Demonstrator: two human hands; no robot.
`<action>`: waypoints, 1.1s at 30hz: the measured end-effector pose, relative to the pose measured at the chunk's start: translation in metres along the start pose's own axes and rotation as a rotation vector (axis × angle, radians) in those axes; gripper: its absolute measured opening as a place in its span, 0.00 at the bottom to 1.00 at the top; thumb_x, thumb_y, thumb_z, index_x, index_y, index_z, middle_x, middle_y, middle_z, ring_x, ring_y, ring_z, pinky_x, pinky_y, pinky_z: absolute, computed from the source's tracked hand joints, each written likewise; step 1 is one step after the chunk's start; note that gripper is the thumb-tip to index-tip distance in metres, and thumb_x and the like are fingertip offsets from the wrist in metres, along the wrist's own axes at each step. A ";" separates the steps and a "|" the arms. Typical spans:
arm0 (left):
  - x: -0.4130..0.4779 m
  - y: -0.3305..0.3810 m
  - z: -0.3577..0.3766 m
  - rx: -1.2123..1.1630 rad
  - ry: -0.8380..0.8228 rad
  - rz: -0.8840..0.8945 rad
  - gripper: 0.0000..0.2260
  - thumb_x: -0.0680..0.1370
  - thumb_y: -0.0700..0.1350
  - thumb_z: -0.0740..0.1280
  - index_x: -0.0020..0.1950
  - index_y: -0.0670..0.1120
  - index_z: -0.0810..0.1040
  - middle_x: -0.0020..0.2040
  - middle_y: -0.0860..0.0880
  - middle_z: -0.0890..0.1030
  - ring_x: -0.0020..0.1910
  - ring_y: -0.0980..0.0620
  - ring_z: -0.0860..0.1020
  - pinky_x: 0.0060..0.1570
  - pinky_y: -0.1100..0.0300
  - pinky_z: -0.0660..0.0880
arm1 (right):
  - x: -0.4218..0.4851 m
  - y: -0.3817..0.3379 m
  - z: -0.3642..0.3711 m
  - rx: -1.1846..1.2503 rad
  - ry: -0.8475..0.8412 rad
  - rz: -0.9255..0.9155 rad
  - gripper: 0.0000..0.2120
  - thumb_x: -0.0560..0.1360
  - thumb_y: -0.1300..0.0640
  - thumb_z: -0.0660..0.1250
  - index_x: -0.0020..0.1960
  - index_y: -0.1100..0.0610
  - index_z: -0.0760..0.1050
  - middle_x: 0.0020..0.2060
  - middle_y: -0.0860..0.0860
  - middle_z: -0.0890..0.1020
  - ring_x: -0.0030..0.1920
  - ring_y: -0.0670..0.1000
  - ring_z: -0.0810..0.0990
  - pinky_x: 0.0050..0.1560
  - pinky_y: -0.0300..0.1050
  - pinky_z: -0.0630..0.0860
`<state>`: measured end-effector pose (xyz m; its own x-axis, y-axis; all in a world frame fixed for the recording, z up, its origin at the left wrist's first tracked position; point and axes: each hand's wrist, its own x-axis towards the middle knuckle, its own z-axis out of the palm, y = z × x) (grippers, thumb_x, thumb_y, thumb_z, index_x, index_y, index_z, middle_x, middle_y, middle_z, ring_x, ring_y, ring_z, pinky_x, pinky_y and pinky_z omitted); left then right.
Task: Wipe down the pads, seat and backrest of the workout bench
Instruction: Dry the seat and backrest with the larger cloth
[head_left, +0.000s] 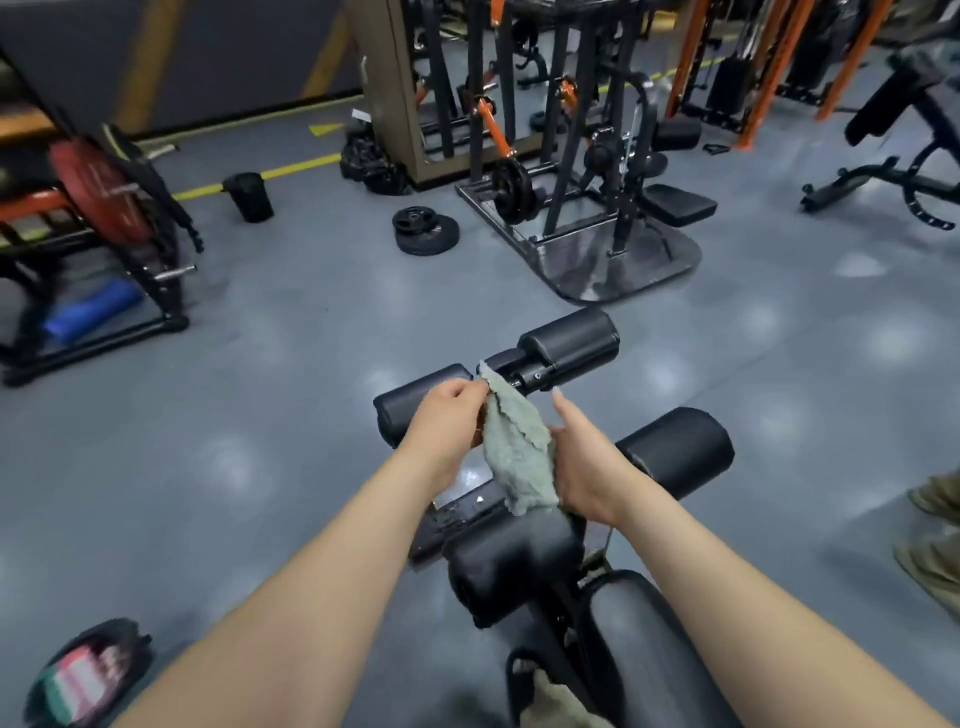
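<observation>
- Beneath my forearms, the workout bench (639, 649) runs away from me across the grey floor (260, 467). It looks heavy and fixed, so I judge it is something to press on, not lift.
- Four black roller pads stick out from its frame, a near pair (675, 452) and a far pair (571, 338). They look like smooth vinyl over springy foam. They may turn on their bars, so I would steady one end while rubbing.
- Held in the air over the frame, between the two pairs, is the grey-green cloth (519, 457). It is limp, light and ragged at the edges. I judge it needs bunching into my palm to carry any pressure.
- My left hand (447, 421) has its fingers curled and pinches the top corner of the cloth.
- My right hand (587, 467) lies against the cloth's lower half with the forefinger (560, 402) straight. The cloth hides the other fingers, so I cannot tell whether they grip.
</observation>
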<state>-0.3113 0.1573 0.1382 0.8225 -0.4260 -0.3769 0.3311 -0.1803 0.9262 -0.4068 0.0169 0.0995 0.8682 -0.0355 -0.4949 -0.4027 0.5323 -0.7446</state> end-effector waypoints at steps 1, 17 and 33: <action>0.011 0.006 0.004 -0.014 0.005 -0.023 0.14 0.81 0.50 0.65 0.55 0.39 0.78 0.51 0.40 0.85 0.52 0.41 0.84 0.58 0.40 0.79 | 0.007 -0.006 -0.005 -0.019 -0.039 0.015 0.32 0.81 0.35 0.56 0.68 0.60 0.77 0.61 0.59 0.82 0.60 0.60 0.80 0.67 0.61 0.72; 0.132 0.052 0.052 0.168 -0.430 -0.347 0.03 0.78 0.43 0.62 0.47 0.45 0.75 0.40 0.48 0.76 0.27 0.55 0.77 0.25 0.64 0.74 | 0.095 -0.078 -0.088 -0.069 0.226 0.113 0.18 0.82 0.46 0.64 0.53 0.62 0.80 0.39 0.56 0.83 0.38 0.55 0.82 0.40 0.47 0.80; 0.211 0.035 0.092 0.079 -0.031 -0.164 0.17 0.84 0.51 0.63 0.51 0.37 0.79 0.48 0.40 0.85 0.48 0.43 0.84 0.56 0.44 0.81 | 0.101 -0.110 -0.145 -0.216 0.044 0.129 0.12 0.76 0.60 0.72 0.58 0.64 0.82 0.53 0.64 0.83 0.45 0.59 0.83 0.48 0.53 0.82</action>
<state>-0.1691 -0.0203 0.0902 0.7454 -0.4116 -0.5244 0.4218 -0.3180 0.8491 -0.3169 -0.1683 0.0665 0.7940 -0.0187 -0.6076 -0.5659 0.3423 -0.7500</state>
